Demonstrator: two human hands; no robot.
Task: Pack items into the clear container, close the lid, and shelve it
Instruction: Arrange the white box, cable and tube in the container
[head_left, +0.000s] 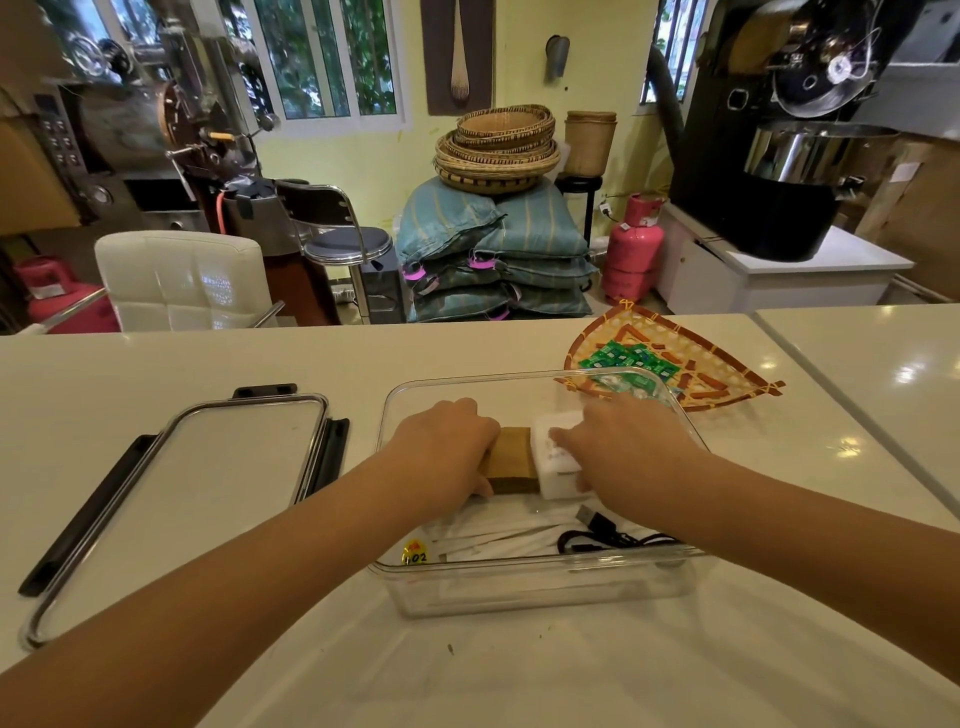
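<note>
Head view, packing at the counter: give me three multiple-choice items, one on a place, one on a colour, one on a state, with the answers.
1. Where does the lid lie?
A. On the counter left of the clear container
B. On the container
C. On the woven tray

2. What colour are the packets on the woven tray?
A. Red
B. Green
C. Blue

3. What is the left hand doing?
A. Resting flat on the counter
B. Lifting the lid
C. Gripping the brown box inside the container

Answers:
1 A, the lid sits flat on the counter, apart from the container.
2 B, they show green on the tray.
3 C, its fingers curl round the box beside the white box under the right hand.
</note>
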